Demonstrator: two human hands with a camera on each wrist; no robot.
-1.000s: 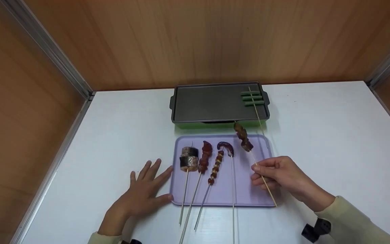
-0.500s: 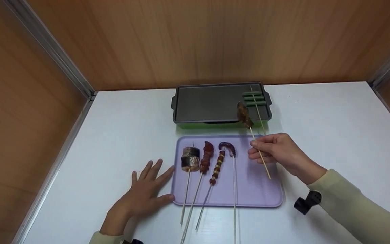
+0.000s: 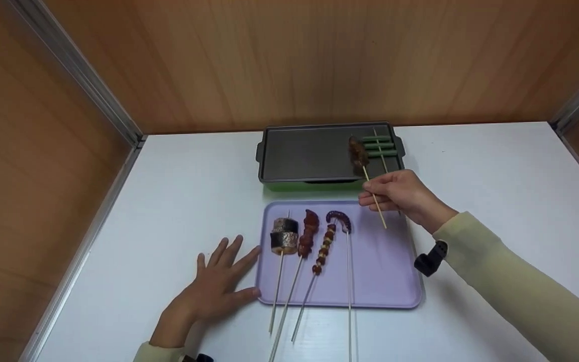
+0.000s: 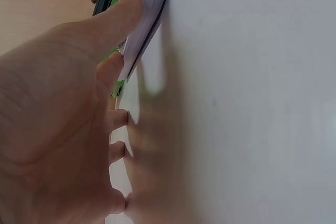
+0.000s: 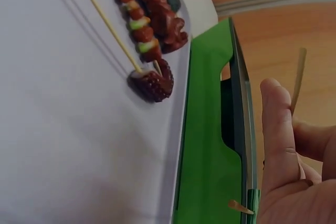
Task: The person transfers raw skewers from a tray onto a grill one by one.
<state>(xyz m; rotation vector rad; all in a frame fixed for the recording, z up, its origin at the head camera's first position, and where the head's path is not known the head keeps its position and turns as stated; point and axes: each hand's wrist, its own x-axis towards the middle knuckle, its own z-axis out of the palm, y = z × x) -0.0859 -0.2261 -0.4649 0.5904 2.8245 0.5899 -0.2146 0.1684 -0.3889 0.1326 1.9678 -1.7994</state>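
My right hand point(image 3: 401, 195) pinches the bare stick of a brown meat skewer point(image 3: 357, 152) between thumb and fingers. The meat overlaps the right part of the black griddle plate point(image 3: 307, 153), just left of a skewer of green pieces point(image 3: 381, 153) lying there. In the right wrist view, the end of the held stick point(image 5: 299, 74) pokes out past the fingers. My left hand point(image 3: 211, 290) lies with spread fingers beside the lilac tray point(image 3: 385, 276), thumb and index finger at its left rim. The left wrist view shows the thumb point(image 4: 123, 17) against the tray's side.
On the tray lie a skewer of thick black-skinned rolls point(image 3: 284, 236), a red meat skewer point(image 3: 307, 234), a red-and-yellow beaded skewer point(image 3: 324, 249) and a curled tentacle skewer point(image 3: 340, 218). Their sticks overhang the front rim. The griddle's green base point(image 3: 309, 186) stands right behind the tray, before a wooden wall.
My right hand has carried the brown meat skewer away from me and slightly left, from over the tray to over the griddle plate. The left hand has stayed put.
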